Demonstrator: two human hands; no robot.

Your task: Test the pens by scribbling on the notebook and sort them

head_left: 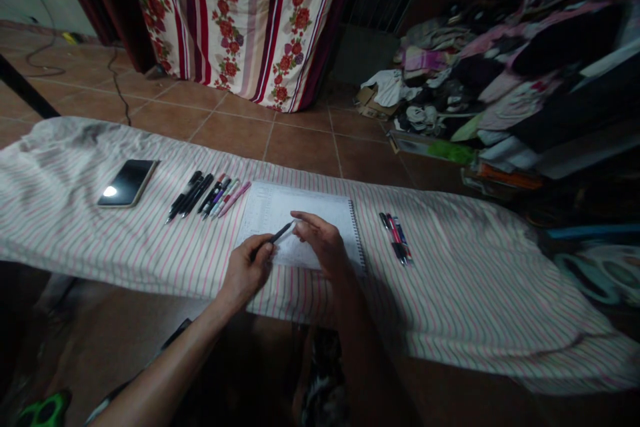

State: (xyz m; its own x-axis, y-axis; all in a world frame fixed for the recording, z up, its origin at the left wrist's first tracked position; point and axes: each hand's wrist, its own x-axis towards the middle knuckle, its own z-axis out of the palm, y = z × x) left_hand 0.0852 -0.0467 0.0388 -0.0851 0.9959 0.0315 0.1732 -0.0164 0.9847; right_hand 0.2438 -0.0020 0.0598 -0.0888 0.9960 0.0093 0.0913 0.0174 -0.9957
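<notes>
My left hand [251, 259] is closed around a dark pen [281, 233], whose lighter tip points up and to the right. Close to that tip is my right hand [323, 240], index finger stretched out and the other fingers loosely bent; whether it touches the tip is hard to make out. Both hands are over a spiral notebook [320, 203] lying open at a page with faint writing or print, its coil on the right. Left of the notebook lies a row of several pens and markers [210, 197]. A smaller group of pens [395, 237] lies to its right.
A striped cloth [465, 280] covers the long table. At its left end lies a phone [129, 183], screen up. Beyond are a tiled floor [240, 133], a flowered curtain [235, 20] and a heap of clothes [480, 73] at the right.
</notes>
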